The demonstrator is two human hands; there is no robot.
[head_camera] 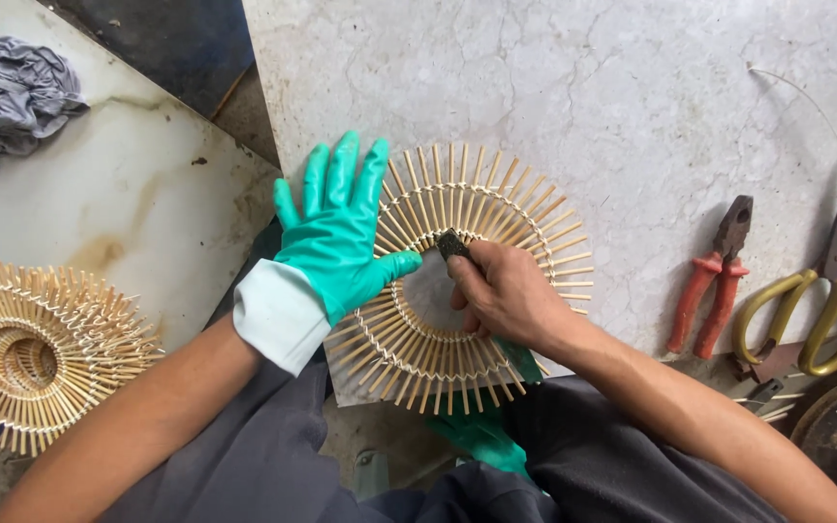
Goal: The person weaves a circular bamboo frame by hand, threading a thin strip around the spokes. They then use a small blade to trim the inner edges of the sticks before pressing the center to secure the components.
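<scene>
A round ring of bamboo sticks (496,208) bound with pale cord lies flat on a white marble slab (632,97). My left hand (341,228), in a green rubber glove with a white cuff, presses flat on the ring's left side, fingers spread. My bare right hand (501,291) grips a small dark tool (452,244) and holds its tip against the ring's inner edge. A second green glove (481,436) lies under the ring near my lap.
A stack of finished bamboo rings (41,353) sits at the left on a stained slab. A grey rag (7,102) lies at the top left. Red-handled pliers (714,281), yellow-handled scissors (821,291) and a thin wire (825,116) lie at the right.
</scene>
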